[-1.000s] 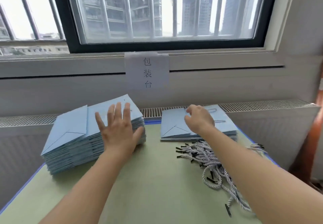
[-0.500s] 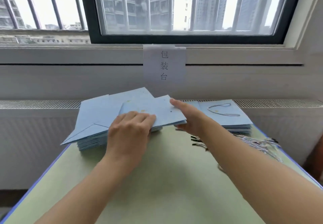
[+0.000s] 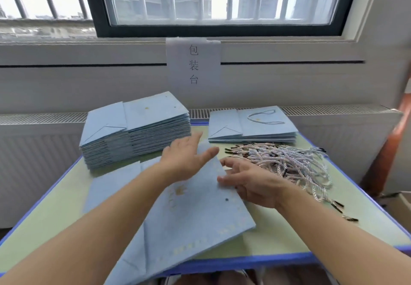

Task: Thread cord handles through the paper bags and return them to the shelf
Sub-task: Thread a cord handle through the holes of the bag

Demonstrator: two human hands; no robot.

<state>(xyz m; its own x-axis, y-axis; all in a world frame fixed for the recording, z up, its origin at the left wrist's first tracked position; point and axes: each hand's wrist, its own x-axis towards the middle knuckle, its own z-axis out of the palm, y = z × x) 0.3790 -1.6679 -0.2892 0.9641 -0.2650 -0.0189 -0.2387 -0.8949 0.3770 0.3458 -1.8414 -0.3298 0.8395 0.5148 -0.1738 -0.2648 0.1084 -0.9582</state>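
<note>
Pale-blue flat paper bag (image 3: 191,218) lies alone on our green table (image 3: 55,207), long axis running from near-left to far-right. Behind it sit 2 stacks: tall (image 3: 133,138), short (image 3: 251,129). 1 heap of twisted white cords (image 3: 287,162). Left hand (image 3: 184,162) hovers spread; right hand (image 3: 251,184) rests loose-fingered on its edge.

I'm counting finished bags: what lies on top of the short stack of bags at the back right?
A looped cord handle lies on the top bag of the short stack. Nothing else rests there. The bags beneath show only their edges, so their handles cannot be seen.
</note>
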